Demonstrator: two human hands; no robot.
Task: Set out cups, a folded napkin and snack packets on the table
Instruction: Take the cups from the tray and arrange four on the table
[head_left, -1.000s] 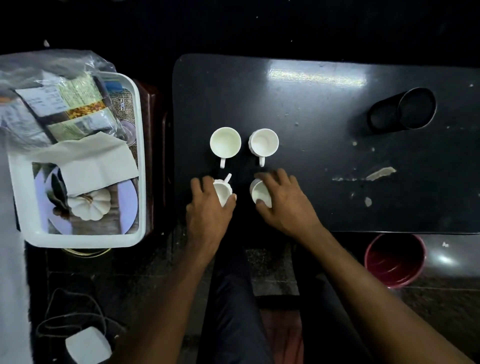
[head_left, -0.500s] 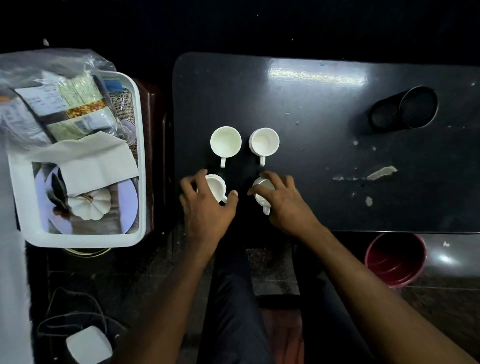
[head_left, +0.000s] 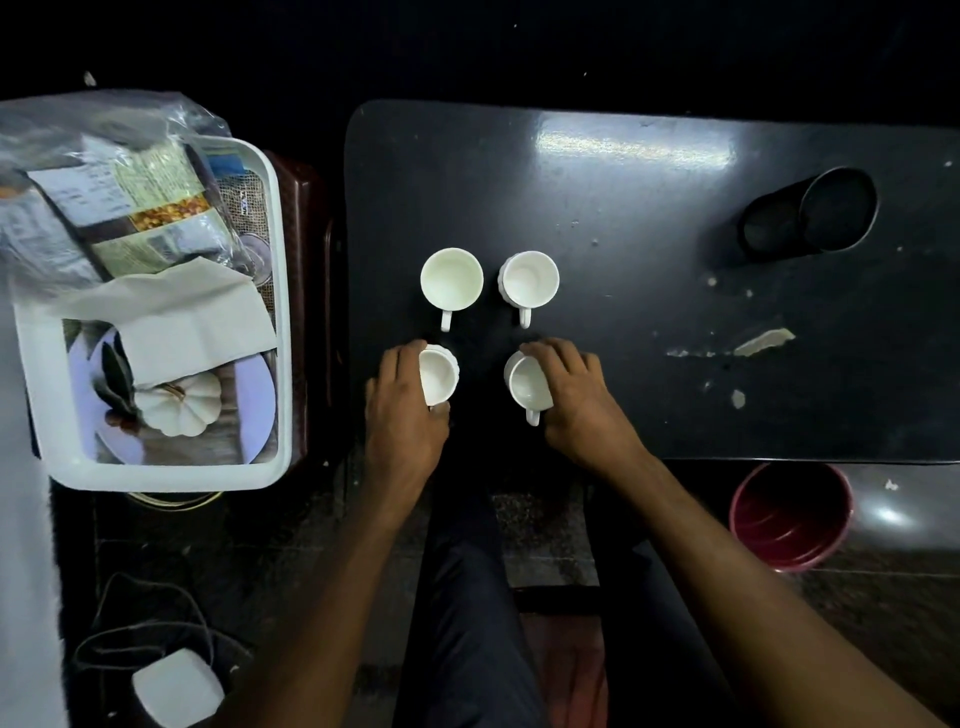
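Two white cups stand upright on the black table (head_left: 623, 218): the far left cup (head_left: 451, 279) and the far right cup (head_left: 529, 278), handles toward me. Nearer me, my left hand (head_left: 402, 415) grips the near left cup (head_left: 437, 376) from its left side. My right hand (head_left: 576, 400) holds the near right cup (head_left: 530, 384) from its right side, handle toward me. Both near cups stand mouth up on the table. A white napkin (head_left: 182, 322) and snack packets (head_left: 130, 208) in a clear bag lie in the white tray (head_left: 156, 475) at the left.
A black cylindrical container (head_left: 810, 213) lies on its side at the table's far right. Pale scraps (head_left: 761, 340) dot the table surface. A red bucket (head_left: 789, 514) stands on the floor below the table edge. A white adapter (head_left: 176, 686) with cable lies on the floor.
Both near cups were tilted with handles turned about; now they stand mouth up on the table. My hands have shifted slightly outward while still holding them.
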